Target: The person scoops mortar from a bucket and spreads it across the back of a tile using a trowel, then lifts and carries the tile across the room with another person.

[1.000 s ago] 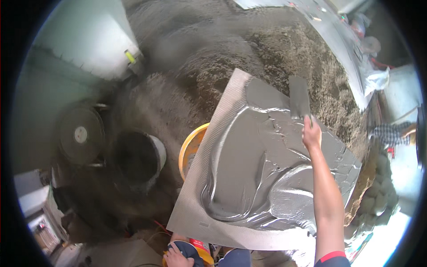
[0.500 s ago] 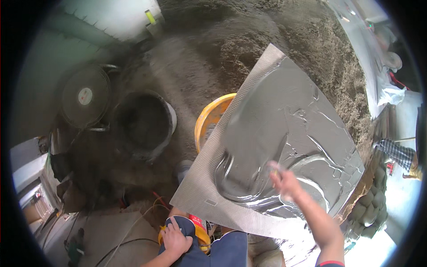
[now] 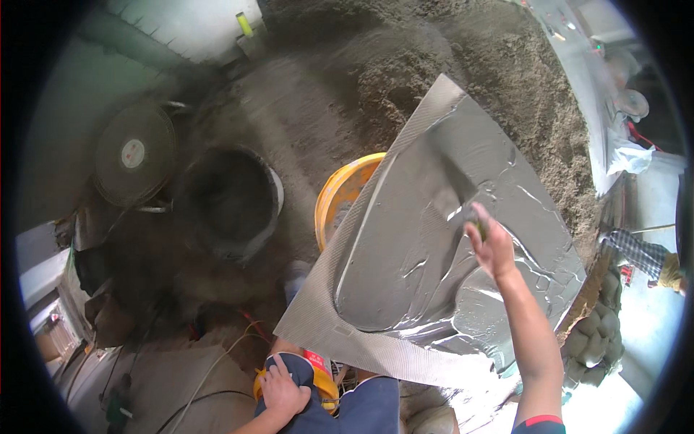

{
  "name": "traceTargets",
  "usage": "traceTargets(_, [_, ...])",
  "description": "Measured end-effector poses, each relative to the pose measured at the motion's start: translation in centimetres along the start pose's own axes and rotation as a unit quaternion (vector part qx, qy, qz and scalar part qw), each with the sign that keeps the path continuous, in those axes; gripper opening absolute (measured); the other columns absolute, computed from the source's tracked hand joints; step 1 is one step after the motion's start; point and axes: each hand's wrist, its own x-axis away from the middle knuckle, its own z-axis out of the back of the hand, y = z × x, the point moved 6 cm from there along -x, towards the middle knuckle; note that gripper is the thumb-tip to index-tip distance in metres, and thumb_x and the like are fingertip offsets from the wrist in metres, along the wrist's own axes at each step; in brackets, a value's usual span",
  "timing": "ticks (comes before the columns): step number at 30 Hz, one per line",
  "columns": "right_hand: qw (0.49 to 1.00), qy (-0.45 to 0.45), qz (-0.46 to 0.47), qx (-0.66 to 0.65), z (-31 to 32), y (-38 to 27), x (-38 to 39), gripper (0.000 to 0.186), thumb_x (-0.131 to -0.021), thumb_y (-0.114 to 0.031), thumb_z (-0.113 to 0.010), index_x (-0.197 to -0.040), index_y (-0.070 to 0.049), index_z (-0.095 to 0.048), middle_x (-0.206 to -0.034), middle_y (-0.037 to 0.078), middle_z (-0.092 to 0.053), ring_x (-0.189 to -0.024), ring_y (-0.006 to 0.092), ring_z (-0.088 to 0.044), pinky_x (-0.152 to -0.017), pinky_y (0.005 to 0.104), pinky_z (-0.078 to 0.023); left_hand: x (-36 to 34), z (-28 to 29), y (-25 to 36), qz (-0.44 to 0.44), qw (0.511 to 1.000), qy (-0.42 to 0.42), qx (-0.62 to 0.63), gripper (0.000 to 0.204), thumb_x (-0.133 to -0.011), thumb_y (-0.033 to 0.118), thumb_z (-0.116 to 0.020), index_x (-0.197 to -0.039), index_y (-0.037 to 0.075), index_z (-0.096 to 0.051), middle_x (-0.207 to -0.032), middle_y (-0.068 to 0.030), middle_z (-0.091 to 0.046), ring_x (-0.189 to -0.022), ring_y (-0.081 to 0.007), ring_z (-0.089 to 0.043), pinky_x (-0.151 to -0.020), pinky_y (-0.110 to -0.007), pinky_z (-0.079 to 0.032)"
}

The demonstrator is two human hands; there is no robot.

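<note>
A large grey tile (image 3: pixel 452 90) with a fine ridged pattern lies tilted before me, most of it covered in wet grey mortar (image 3: pixel 397 239). The bare ridged strip shows along its left and near edges. My right hand (image 3: pixel 493 242) grips the handle of a trowel (image 3: pixel 457 212) over the middle of the tile. Motion and mortar blur the blade's outline. On my thigh, at the tile's near corner, my left hand (image 3: pixel 283 390) rests with the index finger stretched out, holding nothing.
A yellow bucket (image 3: pixel 324 210) stands partly under the tile's left edge. Farther left are a dark bucket (image 3: pixel 278 192) and a round fan-like grille (image 3: pixel 108 163). Rough sandy mortar (image 3: pixel 557 116) covers the floor beyond. Stacked sacks (image 3: pixel 596 336) and a person's checked sleeve (image 3: pixel 636 246) are at right.
My right hand has moved the trowel away from me and slightly right. The mortar near the tile's left side now lies smoother and its ridges have shifted. My left hand stays on the thigh.
</note>
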Motion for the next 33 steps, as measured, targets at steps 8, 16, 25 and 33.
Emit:
traceTargets(8, [0.958,0.056,-0.262,-0.105,2.9,3.5,-8.3,0.062,-0.095,-0.052,-0.054,-0.13,-0.001,-0.058,-0.098,0.022,-0.07,-0.092,0.033,-0.07,-0.08,0.0397,-0.052,-0.3,0.2,-0.5,-0.008,0.999,0.017,0.027,0.107,-0.063,0.035,-0.069,-0.145,-0.013,-0.02,-0.113,-0.0228,-0.053,-0.104,-0.0368,-0.055,-0.097,-0.047,-0.036])
traceTargets(16, [0.966,-0.052,-0.189,-0.171,-3.8,-2.3,-11.7,0.068,-0.093,-0.057,-0.053,-0.132,-0.001,-0.057,-0.073,0.011,-0.066,-0.069,0.0205,-0.064,-0.072,0.0342,-0.051,-0.7,1.0,-0.6,-0.008,1.0,-0.01,0.018,0.108,-0.065,0.038,-0.067,-0.147,-0.013,-0.019,-0.113,-0.0203,-0.051,-0.108,-0.0341,-0.053,-0.102,-0.046,-0.032])
traceTargets(25, [0.812,-0.166,-0.274,-0.487,-3.8,-7.2,-7.5,0.054,-0.096,-0.044,-0.058,-0.133,-0.005,-0.056,-0.06,0.001,-0.054,-0.046,0.0087,-0.047,-0.041,0.0247,-0.037,-0.6,2.7,-0.4,-0.016,0.999,0.011,0.046,0.107,-0.062,0.034,-0.069,-0.145,-0.013,-0.021,-0.114,-0.0231,-0.053,-0.106,-0.035,-0.055,-0.098,-0.045,-0.036])
traceTargets(33, [0.928,0.056,-0.346,-0.127,1.8,5.5,-14.0,0.061,-0.093,-0.055,-0.051,-0.132,-0.008,-0.058,-0.098,0.021,-0.071,-0.094,0.0351,-0.069,-0.086,0.0422,-0.051,-0.7,2.5,-0.8,-0.007,0.999,0.006,0.032,0.108,-0.062,0.035,-0.069,-0.145,-0.013,-0.02,-0.114,-0.0245,-0.053,-0.107,-0.0362,-0.055,-0.099,-0.045,-0.035])
